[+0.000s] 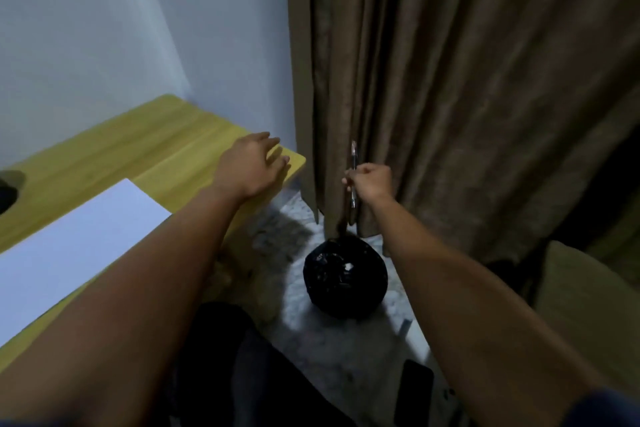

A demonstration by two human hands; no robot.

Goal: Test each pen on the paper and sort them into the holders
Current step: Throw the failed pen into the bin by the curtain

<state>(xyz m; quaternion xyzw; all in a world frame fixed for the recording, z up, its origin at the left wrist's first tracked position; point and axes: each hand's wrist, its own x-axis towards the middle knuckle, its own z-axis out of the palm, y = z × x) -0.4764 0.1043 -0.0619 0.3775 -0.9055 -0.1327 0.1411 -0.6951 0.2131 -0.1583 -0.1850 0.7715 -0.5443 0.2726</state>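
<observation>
Here, pen point(353, 163) upright, lengthwise vertical.

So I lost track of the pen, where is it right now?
The pen is held upright in the right hand, off the table's right edge, before the brown curtain and above the black bin.

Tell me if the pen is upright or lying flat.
Upright: the pen stands near vertical in the right hand, off the desk edge, above the black bin.
</observation>
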